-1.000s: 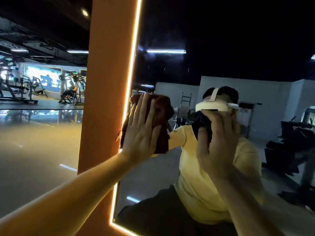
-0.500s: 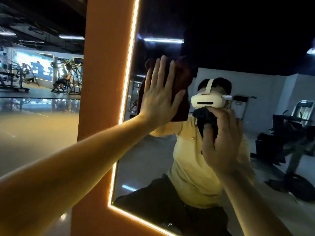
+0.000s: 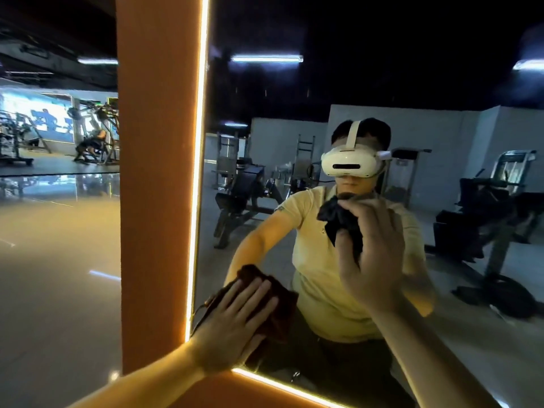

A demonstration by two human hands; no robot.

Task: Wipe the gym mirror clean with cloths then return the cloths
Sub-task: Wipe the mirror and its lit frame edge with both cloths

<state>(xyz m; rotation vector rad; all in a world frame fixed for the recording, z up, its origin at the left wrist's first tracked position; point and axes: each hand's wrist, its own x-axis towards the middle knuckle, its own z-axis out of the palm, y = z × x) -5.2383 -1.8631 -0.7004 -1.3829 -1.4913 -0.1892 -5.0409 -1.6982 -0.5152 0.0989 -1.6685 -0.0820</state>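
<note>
Mirror glass (image 3: 382,69) filled most of the head view, set in an orange frame (image 3: 159,201) with a glowing light strip (image 3: 197,201) running along its left and bottom edges. The left hand (image 3: 235,322) lay flat near the mirror's lower left corner, fingers straight and spread, pressing a brown cloth (image 3: 279,304) against the glass. The cloth stuck out above and to the right of the fingertips, and a loose thread hung at its left edge, just beside the light strip. The right hand (image 3: 374,260) was higher and further right, seen from its back, with fingers and thumb curled round a dark cloth (image 3: 338,219) that bunched out above the thumb (whether that cloth actually touched the glass could not be told). The two hands were well apart. In the reflection stood a person in a yellow shirt (image 3: 318,260) wearing a white headset (image 3: 350,163), with weight machines (image 3: 247,189) and a pale wall (image 3: 426,136) behind. Left of the frame, a shiny floor (image 3: 59,275) stretched away toward far-off gym gear (image 3: 94,134).
</note>
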